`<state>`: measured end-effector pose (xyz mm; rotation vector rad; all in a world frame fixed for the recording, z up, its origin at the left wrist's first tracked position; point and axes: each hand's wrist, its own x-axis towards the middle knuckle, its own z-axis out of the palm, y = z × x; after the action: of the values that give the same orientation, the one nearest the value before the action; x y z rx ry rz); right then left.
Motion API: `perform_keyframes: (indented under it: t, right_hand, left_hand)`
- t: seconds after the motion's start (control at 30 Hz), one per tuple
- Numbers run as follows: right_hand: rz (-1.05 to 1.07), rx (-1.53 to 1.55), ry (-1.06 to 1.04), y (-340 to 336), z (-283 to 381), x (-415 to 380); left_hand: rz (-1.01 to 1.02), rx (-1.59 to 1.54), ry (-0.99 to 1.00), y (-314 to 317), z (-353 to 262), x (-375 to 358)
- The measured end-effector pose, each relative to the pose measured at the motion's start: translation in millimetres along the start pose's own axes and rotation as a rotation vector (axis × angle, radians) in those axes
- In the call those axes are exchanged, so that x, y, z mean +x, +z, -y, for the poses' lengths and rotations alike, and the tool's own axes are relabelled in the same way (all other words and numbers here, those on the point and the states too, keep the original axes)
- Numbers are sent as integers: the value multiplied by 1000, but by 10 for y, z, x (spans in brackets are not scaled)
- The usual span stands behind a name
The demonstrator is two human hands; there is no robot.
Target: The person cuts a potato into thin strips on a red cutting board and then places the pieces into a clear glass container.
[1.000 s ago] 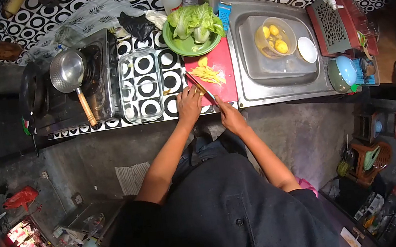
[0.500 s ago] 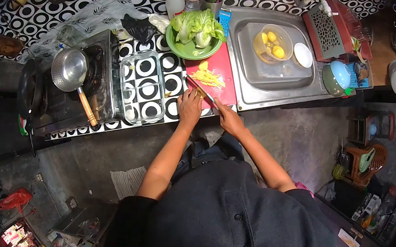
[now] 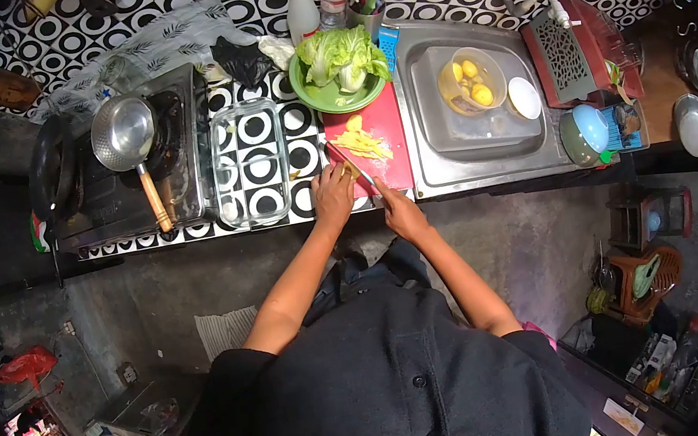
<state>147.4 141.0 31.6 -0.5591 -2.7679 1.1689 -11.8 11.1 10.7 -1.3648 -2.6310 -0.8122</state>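
The left hand (image 3: 334, 196), just above the centre of the frame, is closed over a yellow piece (image 3: 349, 171) at the lower left edge of the red cutting board (image 3: 393, 178); the fingers hide part of the piece. The right hand (image 3: 405, 214), to its right, is clenched round the handle of a knife (image 3: 349, 161). The blade slants to the upper left, close beside the left fingertips; whether it touches the piece cannot be determined.

Assessment of handling: the piece appears light and firm, probably raw potato, with cut faces likely wet and slippery. It should bear firm pressure; thin slices could snap. The sound hold is at the side away from the blade, fingertips tucked back. The knife is judged light and stiff, to be held by the handle only.

Yellow strips (image 3: 364, 144) lie in a loose heap on the board, above the blade. At upper centre stands a green bowl (image 3: 318, 101) of leafy greens (image 3: 344, 57). Upper right, a clear container (image 3: 495, 72) holding yellow rounded items sits within the sink (image 3: 422, 162). Left of centre, a glass dish (image 3: 251, 164) rests on the patterned bench (image 3: 299, 148).
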Motion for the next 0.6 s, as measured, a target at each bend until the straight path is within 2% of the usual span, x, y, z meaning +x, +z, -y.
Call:
perform_keyframes:
  t: [0.33,0.43,0.6]
  right_hand:
    - [124,3,139,-154,188,34]
    - [29,2,4,-31,50,25]
    - [4,19,-12,-10,-46,47]
  left_hand:
    - [11,37,-27,-2,-89,-5]
    - [4,46,-26,22,-85,6]
    - [23,50,-37,-9,-120,9]
